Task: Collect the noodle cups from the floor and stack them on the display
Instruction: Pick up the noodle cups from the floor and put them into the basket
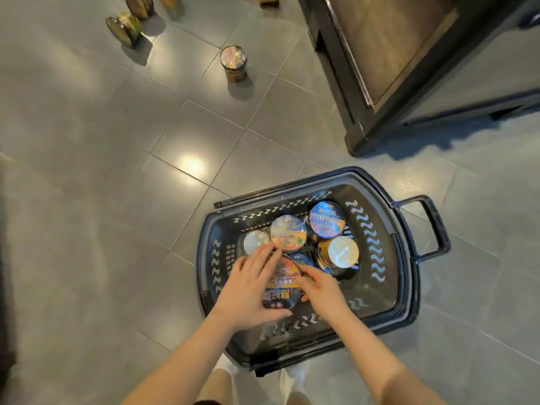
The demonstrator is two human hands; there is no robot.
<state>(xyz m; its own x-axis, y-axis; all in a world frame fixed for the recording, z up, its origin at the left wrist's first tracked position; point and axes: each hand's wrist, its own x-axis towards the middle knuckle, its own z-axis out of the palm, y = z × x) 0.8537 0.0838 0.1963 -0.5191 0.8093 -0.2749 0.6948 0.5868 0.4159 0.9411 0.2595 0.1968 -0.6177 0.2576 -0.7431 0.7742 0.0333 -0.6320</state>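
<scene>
A dark plastic shopping basket [406, 267] stands on the grey tiled floor and holds several noodle cups. Both my hands are on one cup with a blue and orange lid [282, 287] at the basket's near left. My left hand [251, 290] grips its left side, fingers reaching over the lid. My right hand [320, 285] holds its right edge. Other cups in the basket include one with a blue lid [326, 219] and one with a silvery lid [342, 251]. One cup [233, 63] stands upright on the floor further off.
Two more cups [124, 29] lie on their sides at the far left of the floor, with others at the top edge. A dark display stand [377, 83] with a wooden top rises at the upper right. The basket's handle [432, 226] sticks out right.
</scene>
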